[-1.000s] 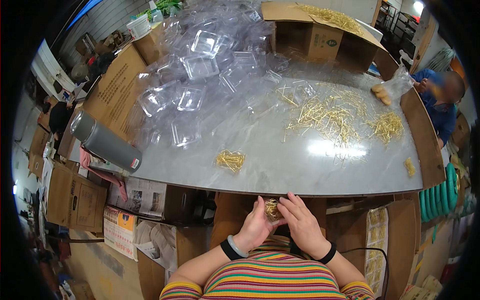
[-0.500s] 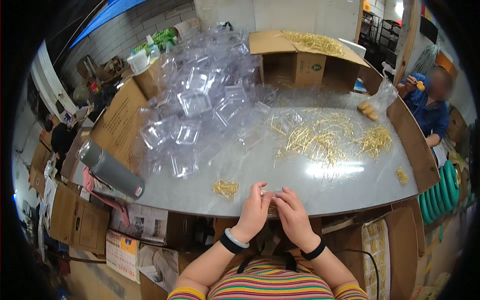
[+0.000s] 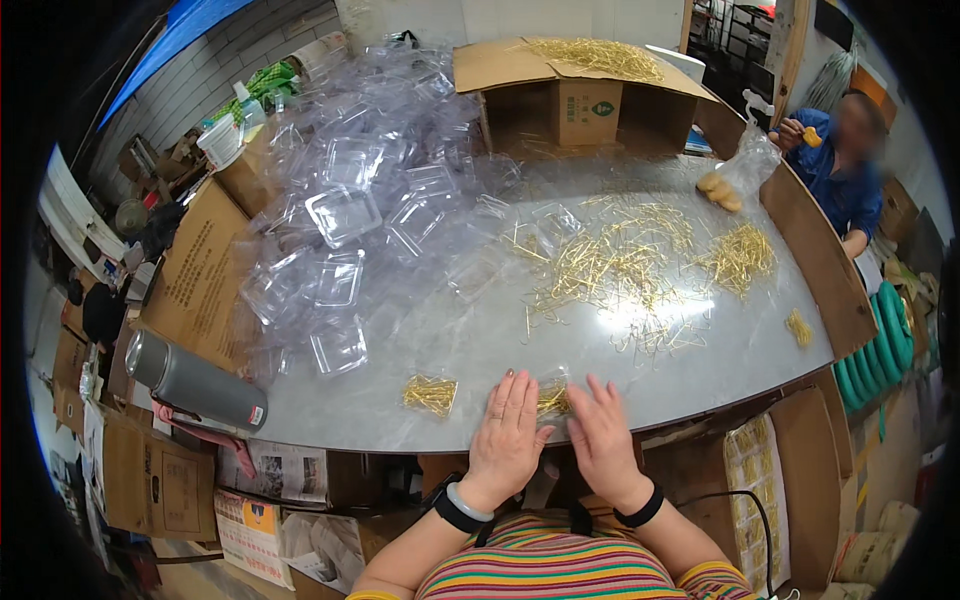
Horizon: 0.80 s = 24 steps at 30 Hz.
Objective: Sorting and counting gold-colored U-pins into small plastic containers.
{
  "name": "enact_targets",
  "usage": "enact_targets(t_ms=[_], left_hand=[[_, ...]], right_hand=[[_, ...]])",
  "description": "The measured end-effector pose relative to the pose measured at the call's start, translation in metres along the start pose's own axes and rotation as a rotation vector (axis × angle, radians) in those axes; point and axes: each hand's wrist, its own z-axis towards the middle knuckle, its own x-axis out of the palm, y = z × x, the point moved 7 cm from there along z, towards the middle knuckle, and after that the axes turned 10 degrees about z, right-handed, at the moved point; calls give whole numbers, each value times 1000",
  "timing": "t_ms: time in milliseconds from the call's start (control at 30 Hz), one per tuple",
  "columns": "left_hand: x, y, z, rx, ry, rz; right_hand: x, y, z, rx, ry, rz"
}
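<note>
My left hand point(image 3: 507, 435) lies palm down at the table's front edge, fingers stretched out and side by side. My right hand point(image 3: 602, 440) is also open, its fingers apart and pointing away from me. Between the two hands lies a small clear pack of gold wire hooks point(image 3: 552, 397), partly covered by my right fingers. A second clear pack of gold hooks point(image 3: 432, 395) rests left of my left hand. Farther off, loose gold hooks point(image 3: 620, 275) are scattered over the grey table point(image 3: 470, 335).
Clear plastic boxes point(image 3: 345, 215) are heaped at the left, behind a grey bottle point(image 3: 195, 380). At the back stands an opened cardboard box point(image 3: 590, 110) with hooks on top. A person in blue point(image 3: 845, 185) holds some food beyond the right cardboard wall point(image 3: 815, 260).
My fingers have straightened and spread from a closer, curled pose. The pack between my hands now lies flat on the table and shows more. The whole view has shifted slightly.
</note>
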Motion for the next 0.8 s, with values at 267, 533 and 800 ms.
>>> enact_targets(t_ms=[267,533,800], left_hand=[[-1,-4,0,19,-23,25],[-3,0,-4,12,19,11],[-6,-5,1,28,4,-14]], right_hand=[[-8,3,29,50,-40,-19],[-30,-24,35,136,-76,-20],[-51,-95,21,260,211,-484]])
